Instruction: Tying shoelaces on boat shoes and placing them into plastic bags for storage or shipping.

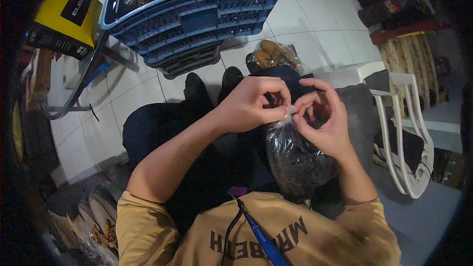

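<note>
A clear plastic bag [300, 162] filled with something dark rests on my lap, its neck gathered and twisted at the top. My left hand [258, 101] pinches that neck between thumb and fingers. From the other side my right hand [322, 118] grips the same gathered plastic, thumb and forefinger meeting close to the left fingertips. The fingers hide part of the neck, so any knot there cannot be made out.
Ahead stands a blue plastic crate [197, 17] holding several similar dark-filled bags. Beyond my knees, a clear bag of brown items [276, 54] lies by a white plastic chair [409, 133]. A yellow and black box [66, 15] sits at the far left above a metal-legged stand [81, 88].
</note>
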Demonstrator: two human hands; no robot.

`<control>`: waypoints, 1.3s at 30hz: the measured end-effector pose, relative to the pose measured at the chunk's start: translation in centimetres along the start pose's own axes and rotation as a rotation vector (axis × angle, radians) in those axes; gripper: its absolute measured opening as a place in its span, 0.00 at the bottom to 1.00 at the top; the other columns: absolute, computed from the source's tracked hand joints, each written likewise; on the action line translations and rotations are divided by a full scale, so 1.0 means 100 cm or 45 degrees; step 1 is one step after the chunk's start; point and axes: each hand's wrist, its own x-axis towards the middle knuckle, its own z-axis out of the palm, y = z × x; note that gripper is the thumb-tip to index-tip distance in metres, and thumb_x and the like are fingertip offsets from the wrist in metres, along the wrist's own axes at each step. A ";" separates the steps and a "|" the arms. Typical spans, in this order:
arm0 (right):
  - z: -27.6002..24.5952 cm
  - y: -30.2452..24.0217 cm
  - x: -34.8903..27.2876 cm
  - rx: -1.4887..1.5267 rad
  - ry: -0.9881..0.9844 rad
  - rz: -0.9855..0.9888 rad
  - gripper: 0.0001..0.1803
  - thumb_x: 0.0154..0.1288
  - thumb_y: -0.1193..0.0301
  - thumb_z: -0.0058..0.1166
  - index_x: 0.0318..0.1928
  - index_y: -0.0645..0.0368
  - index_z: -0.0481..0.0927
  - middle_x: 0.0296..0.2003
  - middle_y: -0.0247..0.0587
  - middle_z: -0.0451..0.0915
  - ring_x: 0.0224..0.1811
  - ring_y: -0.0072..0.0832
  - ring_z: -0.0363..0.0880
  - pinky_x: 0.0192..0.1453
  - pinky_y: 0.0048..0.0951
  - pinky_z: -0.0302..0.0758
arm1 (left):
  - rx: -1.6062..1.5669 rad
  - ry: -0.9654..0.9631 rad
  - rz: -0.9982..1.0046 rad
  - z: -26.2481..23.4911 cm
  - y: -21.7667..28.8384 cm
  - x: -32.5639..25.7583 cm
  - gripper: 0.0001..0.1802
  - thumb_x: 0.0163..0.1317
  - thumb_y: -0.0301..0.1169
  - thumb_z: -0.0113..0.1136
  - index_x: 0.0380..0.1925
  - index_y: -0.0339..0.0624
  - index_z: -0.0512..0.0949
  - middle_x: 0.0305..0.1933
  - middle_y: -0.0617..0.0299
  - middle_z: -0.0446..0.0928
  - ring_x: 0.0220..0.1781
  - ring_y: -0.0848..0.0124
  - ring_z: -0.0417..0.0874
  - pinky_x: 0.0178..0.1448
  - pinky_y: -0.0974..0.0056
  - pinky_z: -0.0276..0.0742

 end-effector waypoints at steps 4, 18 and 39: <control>-0.001 0.005 -0.001 0.043 0.008 0.024 0.34 0.58 0.81 0.65 0.66 0.59 0.71 0.37 0.34 0.86 0.34 0.15 0.80 0.36 0.19 0.70 | -0.260 -0.127 -0.213 -0.007 0.001 0.001 0.05 0.66 0.28 0.67 0.37 0.39 0.82 0.38 0.66 0.81 0.40 0.79 0.80 0.46 0.69 0.78; 0.002 0.009 0.002 -0.329 0.115 -0.467 0.17 0.58 0.83 0.64 0.48 0.58 0.85 0.37 0.36 0.86 0.37 0.23 0.84 0.38 0.24 0.77 | -0.215 -0.412 -0.196 -0.017 0.011 -0.001 0.16 0.61 0.30 0.72 0.45 0.40 0.77 0.45 0.68 0.77 0.48 0.77 0.79 0.55 0.67 0.77; -0.017 -0.008 0.010 -0.115 -0.262 -0.041 0.24 0.57 0.79 0.64 0.57 0.61 0.82 0.39 0.38 0.89 0.38 0.25 0.84 0.50 0.29 0.80 | 0.050 -0.287 -0.063 -0.026 0.010 -0.002 0.08 0.59 0.23 0.65 0.40 0.38 0.81 0.36 0.69 0.83 0.36 0.81 0.80 0.44 0.72 0.76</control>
